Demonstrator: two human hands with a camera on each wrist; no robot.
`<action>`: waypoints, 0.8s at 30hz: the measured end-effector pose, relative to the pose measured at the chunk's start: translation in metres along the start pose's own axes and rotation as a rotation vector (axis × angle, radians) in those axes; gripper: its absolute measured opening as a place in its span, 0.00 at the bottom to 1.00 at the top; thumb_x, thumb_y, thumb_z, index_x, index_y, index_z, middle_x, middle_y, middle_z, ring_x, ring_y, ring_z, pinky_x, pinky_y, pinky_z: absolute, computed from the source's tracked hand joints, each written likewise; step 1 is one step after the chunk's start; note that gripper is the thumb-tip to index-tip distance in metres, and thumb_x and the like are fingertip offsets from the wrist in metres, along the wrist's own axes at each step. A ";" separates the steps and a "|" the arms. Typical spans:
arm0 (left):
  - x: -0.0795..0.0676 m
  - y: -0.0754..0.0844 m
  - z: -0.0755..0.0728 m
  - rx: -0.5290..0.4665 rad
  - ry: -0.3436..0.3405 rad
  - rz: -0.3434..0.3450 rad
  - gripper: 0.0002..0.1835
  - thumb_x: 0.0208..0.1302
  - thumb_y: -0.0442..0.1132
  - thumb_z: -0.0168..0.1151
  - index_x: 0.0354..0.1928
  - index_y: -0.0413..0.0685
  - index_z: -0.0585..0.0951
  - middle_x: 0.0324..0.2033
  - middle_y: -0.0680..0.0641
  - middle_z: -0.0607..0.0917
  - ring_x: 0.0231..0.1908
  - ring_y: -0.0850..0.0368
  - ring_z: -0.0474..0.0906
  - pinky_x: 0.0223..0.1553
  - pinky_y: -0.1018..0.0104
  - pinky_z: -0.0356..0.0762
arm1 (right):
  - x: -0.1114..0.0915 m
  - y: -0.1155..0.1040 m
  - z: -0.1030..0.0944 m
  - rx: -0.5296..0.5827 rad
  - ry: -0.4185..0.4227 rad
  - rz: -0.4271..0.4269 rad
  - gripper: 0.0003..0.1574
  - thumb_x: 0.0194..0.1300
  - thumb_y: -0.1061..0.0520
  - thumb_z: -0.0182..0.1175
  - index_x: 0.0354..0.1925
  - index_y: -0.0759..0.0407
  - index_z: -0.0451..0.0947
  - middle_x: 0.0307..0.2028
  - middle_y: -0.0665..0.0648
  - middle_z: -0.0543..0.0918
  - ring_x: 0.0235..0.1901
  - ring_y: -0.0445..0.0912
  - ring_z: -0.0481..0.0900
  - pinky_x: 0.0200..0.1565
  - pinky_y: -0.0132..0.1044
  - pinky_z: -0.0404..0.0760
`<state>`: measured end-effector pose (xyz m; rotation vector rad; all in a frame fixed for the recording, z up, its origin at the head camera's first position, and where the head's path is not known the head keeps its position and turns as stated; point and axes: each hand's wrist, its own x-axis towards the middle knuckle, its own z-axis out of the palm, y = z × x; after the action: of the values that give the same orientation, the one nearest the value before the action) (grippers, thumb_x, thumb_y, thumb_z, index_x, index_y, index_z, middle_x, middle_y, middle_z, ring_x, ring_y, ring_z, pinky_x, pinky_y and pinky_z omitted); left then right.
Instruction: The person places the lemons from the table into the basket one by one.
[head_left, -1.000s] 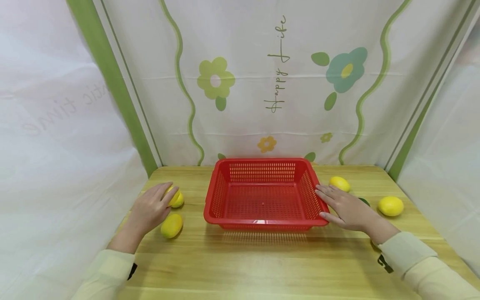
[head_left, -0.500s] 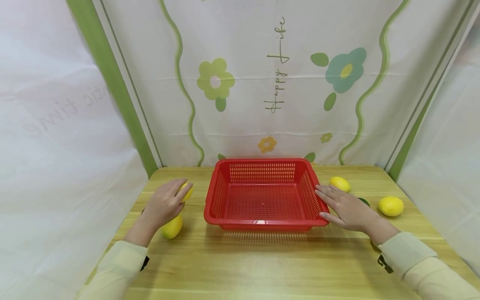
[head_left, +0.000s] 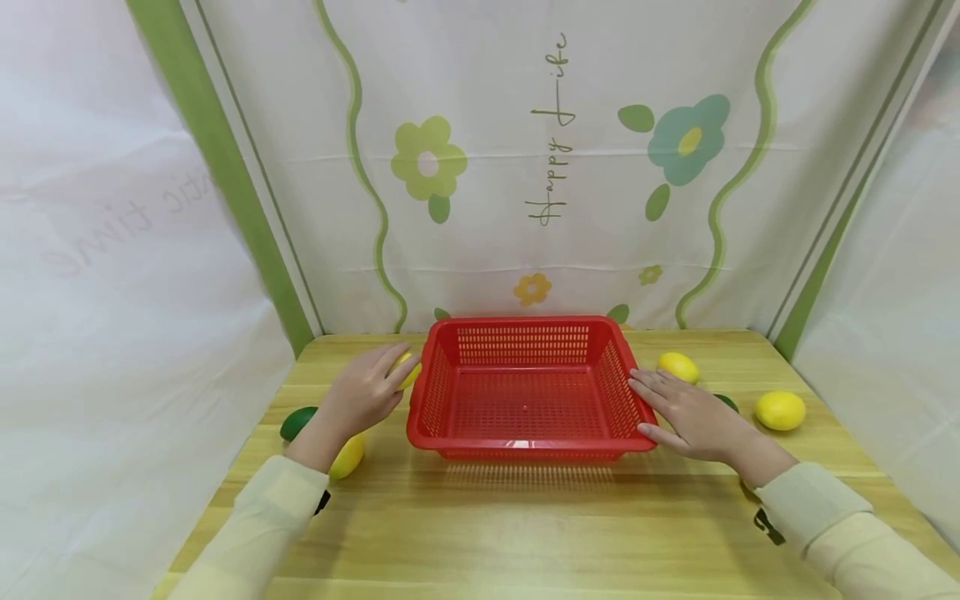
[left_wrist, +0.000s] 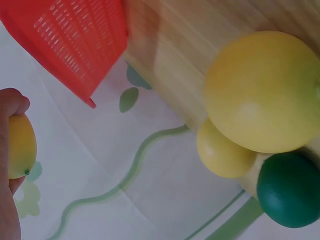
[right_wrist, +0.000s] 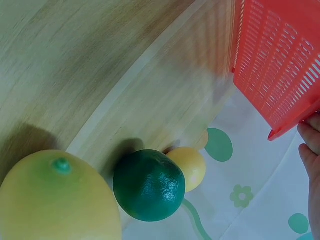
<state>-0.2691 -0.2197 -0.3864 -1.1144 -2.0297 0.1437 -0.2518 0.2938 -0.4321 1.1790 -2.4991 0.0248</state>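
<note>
Wooden worktop [head_left: 525, 542] on my screen: left hand [head_left: 362, 393], fingers clamped on a lemon [head_left: 409, 372]; right hand [head_left: 692, 415], straight fingers on the basket rim [head_left: 480, 448].

A wooden table [head_left: 510, 542], pale yellow with visible grain, spread beneath both hands. Between the left hand [head_left: 363, 392] and the right hand [head_left: 693, 417] sat a perforated red basket [head_left: 480, 442], its rim under the right fingertips. Just to the right of the left wrist lay a yellow lemon [head_left: 350, 457], partly covered; to that wrist's left lay a dark green fruit [head_left: 297, 422]. The left wrist view showed a second lemon [left_wrist: 225, 152] near both. Just beyond the right hand lay a third lemon [head_left: 678, 367], beside its back a half-hidden green fruit [head_left: 727, 402], and farther right a fourth lemon [head_left: 780, 411].
</note>
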 end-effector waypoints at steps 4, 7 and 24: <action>0.011 0.003 0.005 -0.023 0.009 0.015 0.28 0.48 0.33 0.74 0.54 0.38 0.79 0.49 0.37 0.82 0.45 0.43 0.82 0.45 0.54 0.82 | 0.000 0.000 0.000 0.002 -0.004 0.004 0.42 0.67 0.41 0.59 0.65 0.71 0.67 0.65 0.68 0.69 0.63 0.62 0.67 0.70 0.31 0.38; 0.018 0.006 0.008 -0.026 0.018 0.032 0.28 0.49 0.35 0.76 0.54 0.38 0.79 0.49 0.37 0.82 0.45 0.44 0.82 0.46 0.54 0.82 | 0.000 0.001 -0.001 0.002 -0.004 0.002 0.42 0.67 0.41 0.59 0.65 0.71 0.67 0.65 0.68 0.69 0.63 0.63 0.67 0.70 0.30 0.37; 0.043 0.011 0.030 -0.061 0.013 0.079 0.33 0.46 0.33 0.76 0.57 0.38 0.75 0.51 0.36 0.80 0.48 0.42 0.80 0.51 0.55 0.79 | 0.000 0.002 -0.001 -0.004 -0.003 0.001 0.42 0.67 0.40 0.58 0.64 0.71 0.69 0.64 0.68 0.70 0.63 0.63 0.68 0.66 0.48 0.63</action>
<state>-0.2954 -0.1731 -0.3861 -1.2311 -1.9906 0.1153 -0.2528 0.2950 -0.4305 1.1771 -2.5014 0.0184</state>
